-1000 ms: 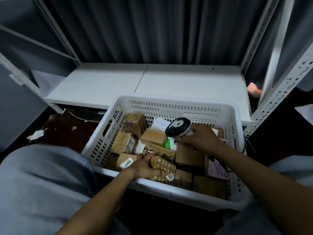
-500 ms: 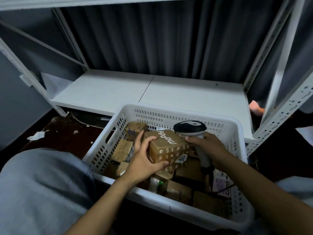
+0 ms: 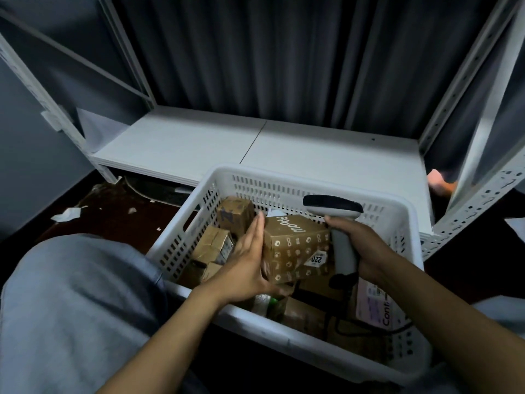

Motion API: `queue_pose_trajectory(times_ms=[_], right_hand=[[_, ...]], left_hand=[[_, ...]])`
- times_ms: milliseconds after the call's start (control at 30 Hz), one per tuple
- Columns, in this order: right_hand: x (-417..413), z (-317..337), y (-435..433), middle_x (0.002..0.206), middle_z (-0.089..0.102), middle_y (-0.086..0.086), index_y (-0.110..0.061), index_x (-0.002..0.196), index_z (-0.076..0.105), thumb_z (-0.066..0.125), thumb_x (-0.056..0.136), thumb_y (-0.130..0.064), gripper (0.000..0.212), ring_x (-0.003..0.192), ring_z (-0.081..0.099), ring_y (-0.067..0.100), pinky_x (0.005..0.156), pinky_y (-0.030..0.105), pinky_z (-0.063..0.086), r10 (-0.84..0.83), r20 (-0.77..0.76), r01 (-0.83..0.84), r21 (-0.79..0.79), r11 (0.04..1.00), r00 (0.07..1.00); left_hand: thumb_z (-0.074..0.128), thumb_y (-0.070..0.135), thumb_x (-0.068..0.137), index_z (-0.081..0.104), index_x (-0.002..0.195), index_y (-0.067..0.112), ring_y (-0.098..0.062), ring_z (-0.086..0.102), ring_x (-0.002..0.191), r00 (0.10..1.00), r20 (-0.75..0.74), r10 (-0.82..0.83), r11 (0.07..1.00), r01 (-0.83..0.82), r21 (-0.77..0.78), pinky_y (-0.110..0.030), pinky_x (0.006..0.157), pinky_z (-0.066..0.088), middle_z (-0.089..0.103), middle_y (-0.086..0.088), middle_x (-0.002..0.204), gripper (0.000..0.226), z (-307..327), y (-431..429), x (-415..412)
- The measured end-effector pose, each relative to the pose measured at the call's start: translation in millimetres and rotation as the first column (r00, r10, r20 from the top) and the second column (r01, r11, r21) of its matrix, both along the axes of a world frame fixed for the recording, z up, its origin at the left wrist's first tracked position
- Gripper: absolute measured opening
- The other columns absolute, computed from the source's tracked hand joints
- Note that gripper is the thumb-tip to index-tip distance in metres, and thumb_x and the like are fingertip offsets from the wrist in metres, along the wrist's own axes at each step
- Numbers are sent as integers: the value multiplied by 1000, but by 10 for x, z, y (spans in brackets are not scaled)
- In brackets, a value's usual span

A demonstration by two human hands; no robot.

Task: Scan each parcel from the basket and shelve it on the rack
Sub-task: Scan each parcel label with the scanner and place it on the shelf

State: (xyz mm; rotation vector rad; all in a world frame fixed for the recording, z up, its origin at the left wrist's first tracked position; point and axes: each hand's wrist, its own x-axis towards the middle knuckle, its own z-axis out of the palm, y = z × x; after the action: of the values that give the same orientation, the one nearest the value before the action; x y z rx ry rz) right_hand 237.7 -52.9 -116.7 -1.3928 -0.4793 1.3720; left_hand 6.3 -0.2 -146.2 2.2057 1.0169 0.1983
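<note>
A white perforated basket (image 3: 284, 182) stands in front of me with several brown cardboard parcels inside. My left hand (image 3: 250, 260) holds a brown patterned parcel (image 3: 295, 245) with a white "220" label, lifted above the others, thumb under it and fingers along its left side. My right hand (image 3: 360, 248) grips the handle of a grey barcode scanner (image 3: 333, 209), whose dark head sits just right of and behind the parcel. Behind the basket lies the rack's white lower shelf (image 3: 284, 146), bare.
White rack uprights (image 3: 466, 78) frame the shelf on both sides, with a dark curtain behind. A pink-labelled parcel (image 3: 372, 300) and the scanner's cable lie at the basket's right. My grey-clad knee (image 3: 71, 302) fills the lower left. Paper scraps litter the dark floor.
My left hand has lifted the patterned parcel out of the pile and turned it up. My right hand has raised the scanner upright beside it. The view has tilted upward.
</note>
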Motion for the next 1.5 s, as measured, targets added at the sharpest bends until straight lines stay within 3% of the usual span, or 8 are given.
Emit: queue_pose_trajectory(times_ms=[200,400,500,667,833,1000,1167,1500], right_hand=[[-25,-2,70,100,75,11,-13,96,74,68,88,-24,15,92,69,30,90,45,52,10,29,-11,31,999,1000],[-97,-49,123,84,71,12,-9,87,71,71,86,-20,11,78,65,28,81,42,51,-34,68,30,56,998,997],[-156,-41,108,92,75,13,-10,92,75,75,82,-20,14,87,70,34,85,46,54,-33,122,26,57,998,992],[-117,19,101,95,76,12,-10,98,75,75,82,-23,21,91,72,33,92,51,54,-56,167,49,49,998,984],[-62,132,54,80,70,19,1,102,69,69,88,-10,18,68,64,27,67,36,55,100,378,-144,92,985,920],[33,180,16,56,66,2,-13,96,71,77,82,-19,16,45,59,16,44,21,45,339,719,-406,-86,910,606],[91,255,-20,82,72,10,-15,93,70,74,84,-21,11,74,68,30,50,19,46,382,792,-451,-153,879,476],[172,419,-82,66,60,-9,-25,72,59,76,78,-12,22,56,54,4,52,18,39,386,837,-472,-178,863,389]], left_hand=[[74,74,55,10,150,43,-11,38,136,942,179,285,950,-253,-180,-45,112,36,35,11,152,119,43,105,0],[58,72,76,48,131,36,-12,59,114,773,228,591,761,-442,-475,-31,95,46,63,18,113,67,86,106,85],[76,75,52,41,136,41,-20,63,113,754,198,626,658,-375,-653,-48,101,47,64,3,126,98,-14,149,47],[87,52,49,24,147,45,-22,59,119,835,196,514,661,-240,-711,-50,106,42,60,2,132,117,-22,160,6],[86,39,61,45,138,40,-22,65,108,741,227,632,674,-382,-632,-48,96,51,64,-1,127,87,-4,310,-110],[73,6,81,51,138,22,-2,63,86,701,292,651,735,-487,-472,-10,60,51,64,2,110,63,-13,477,-262],[74,9,82,52,138,20,-2,63,89,675,301,674,723,-516,-460,-9,62,51,63,-4,121,61,-95,540,-385],[72,14,84,53,137,29,-15,71,91,680,277,679,710,-513,-482,-27,72,58,68,-3,119,58,-141,569,-456]])
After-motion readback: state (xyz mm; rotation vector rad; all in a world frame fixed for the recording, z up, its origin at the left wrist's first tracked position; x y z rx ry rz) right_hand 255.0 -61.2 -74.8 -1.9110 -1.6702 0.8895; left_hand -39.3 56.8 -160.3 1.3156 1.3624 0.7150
